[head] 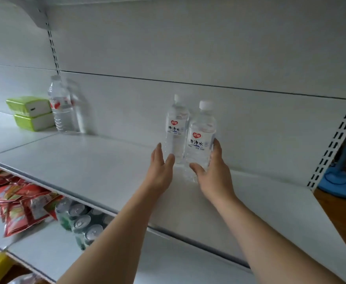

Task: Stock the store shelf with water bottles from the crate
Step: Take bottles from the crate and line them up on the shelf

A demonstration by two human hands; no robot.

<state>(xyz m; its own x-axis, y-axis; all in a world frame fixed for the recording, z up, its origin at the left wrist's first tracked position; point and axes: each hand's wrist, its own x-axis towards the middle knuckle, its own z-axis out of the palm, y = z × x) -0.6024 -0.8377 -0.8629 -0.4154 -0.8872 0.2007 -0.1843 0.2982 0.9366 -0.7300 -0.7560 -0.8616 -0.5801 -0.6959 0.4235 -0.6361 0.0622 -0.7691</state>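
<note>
Two clear water bottles with white caps and red heart labels stand upright on the white shelf [98, 160] near its back wall. My right hand [211, 171] wraps the lower part of the nearer bottle [201, 136]. My left hand [161, 169] is open beside the farther bottle [176, 128], its thumb and fingers just at the bottle's base and not closed around it. Another water bottle [60, 105] stands at the far left of the shelf. The crate is out of view.
Two green and white boxes [32, 113] are stacked at the shelf's left end. The shelf below carries red snack packets [18, 203] and green cans [82, 222]. A blue object [342, 181] stands on the wooden floor at the right.
</note>
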